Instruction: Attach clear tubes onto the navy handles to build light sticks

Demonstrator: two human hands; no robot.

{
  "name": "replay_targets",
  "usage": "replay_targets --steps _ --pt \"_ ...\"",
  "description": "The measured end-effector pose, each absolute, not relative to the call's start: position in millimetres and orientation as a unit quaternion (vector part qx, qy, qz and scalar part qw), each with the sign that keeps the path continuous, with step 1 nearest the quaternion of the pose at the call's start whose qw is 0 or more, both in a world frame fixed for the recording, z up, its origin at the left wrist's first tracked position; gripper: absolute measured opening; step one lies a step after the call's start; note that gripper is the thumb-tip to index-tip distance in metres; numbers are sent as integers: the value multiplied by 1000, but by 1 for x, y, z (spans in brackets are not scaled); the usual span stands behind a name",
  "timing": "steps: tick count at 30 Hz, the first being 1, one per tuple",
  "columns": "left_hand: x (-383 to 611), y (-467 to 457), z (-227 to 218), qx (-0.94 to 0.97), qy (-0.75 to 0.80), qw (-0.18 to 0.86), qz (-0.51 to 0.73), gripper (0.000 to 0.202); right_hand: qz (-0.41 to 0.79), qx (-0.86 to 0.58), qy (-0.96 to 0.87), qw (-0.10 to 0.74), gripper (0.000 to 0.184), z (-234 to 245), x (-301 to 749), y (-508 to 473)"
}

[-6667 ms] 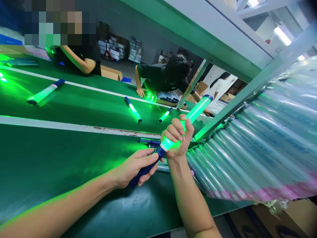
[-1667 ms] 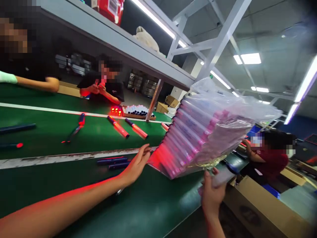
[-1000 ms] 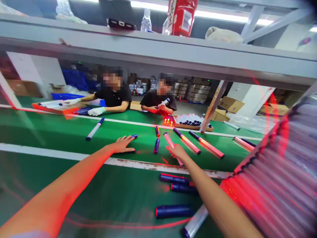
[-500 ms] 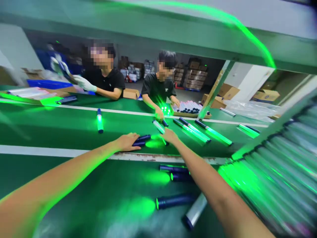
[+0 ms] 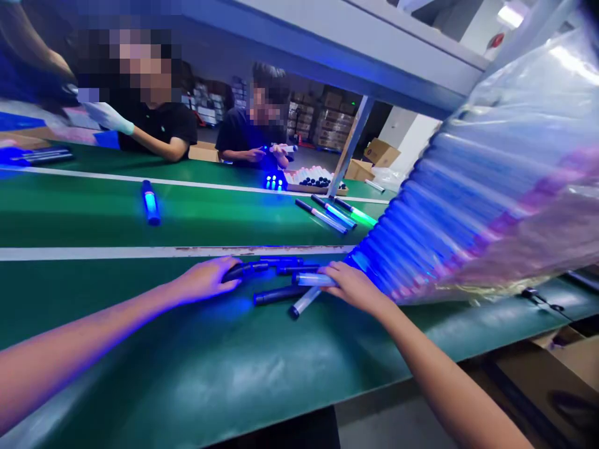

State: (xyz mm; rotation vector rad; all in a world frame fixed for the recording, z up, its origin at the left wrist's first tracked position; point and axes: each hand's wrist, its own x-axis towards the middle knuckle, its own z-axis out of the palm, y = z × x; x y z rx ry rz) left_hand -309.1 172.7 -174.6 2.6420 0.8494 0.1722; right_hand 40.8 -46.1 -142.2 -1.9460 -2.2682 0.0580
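Observation:
My left hand (image 5: 203, 280) lies over a dark blue wand handle (image 5: 246, 270) on the green conveyor belt (image 5: 187, 349). My right hand (image 5: 355, 287) covers one end of a clear plastic tube (image 5: 316, 279). Between my hands lie another dark blue handle (image 5: 278, 294) and a clear tube with a dark end (image 5: 305, 302). A plastic bag packed with clear tubes (image 5: 444, 231) hangs just beyond my right hand, with no hand of mine on its upper part. The bag's lower edge is close to my right fingers.
Several lit wands (image 5: 322, 216) lie on the belt's far lane past a white stripe (image 5: 116, 252). Two co-workers (image 5: 248, 137) work across the belt beside a tray of tubes (image 5: 313, 184). A metal shelf (image 5: 327, 56) spans overhead, and cardboard boxes (image 5: 538, 380) sit below right.
The wand lights have gone from green to blue. My view has tilted, and the tube bag now appears higher. My hands have moved closer together, onto handles and a tube on the near lane.

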Motion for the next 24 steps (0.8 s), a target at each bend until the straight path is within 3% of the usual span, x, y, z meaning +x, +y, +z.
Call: replay_targets --steps 8,15,19,24 --pt "-287 140 -180 906 285 297 93 46 -24 -642 -763 72 36 -141 30 -40" --pt "-282 132 -179 841 314 411 161 61 -2 -614 -785 81 43 -153 20 6" --pt "-287 128 -191 791 335 452 238 59 -17 -613 -777 140 42 -158 34 0" --pt "-293 137 -203 735 335 506 302 48 -66 -668 -688 276 38 -181 50 -6"
